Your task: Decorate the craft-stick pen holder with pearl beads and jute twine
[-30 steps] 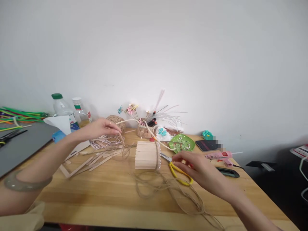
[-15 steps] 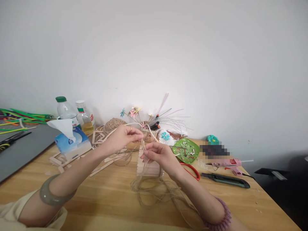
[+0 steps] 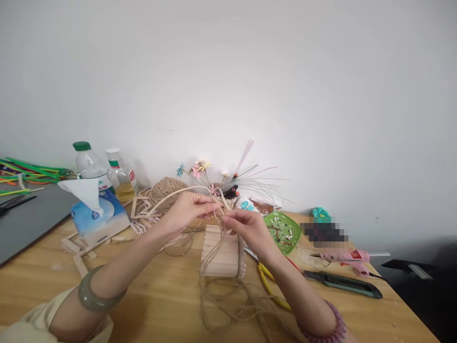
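Observation:
Strands of brown twine point(image 3: 217, 247) run down from my fingers and pile in loose loops on the wooden table. My left hand point(image 3: 191, 209) pinches the twine between thumb and fingertips. Just to its right, my right hand point(image 3: 248, 228) grips the same strands, its fingertips close to the left ones. Below both hands lies a panel of wooden craft sticks point(image 3: 221, 259) with a beaded right edge. A pale cord point(image 3: 171, 194) arches up behind my left hand. Exactly how the strands cross between my fingers is too small to make out.
A twine ball point(image 3: 166, 193) and small artificial flowers point(image 3: 198, 169) stand at the back. On the left are a tissue box point(image 3: 102, 216) and bottles point(image 3: 123, 178). To the right lie a green tray point(image 3: 282, 228), yellow-handled scissors point(image 3: 266, 281), a utility knife point(image 3: 342, 283) and a pink glue gun point(image 3: 352, 257).
My right hand has risen towards my left, and the hands are closer together. The view has shifted slightly, and the yellow handles have come into sight beside my right forearm.

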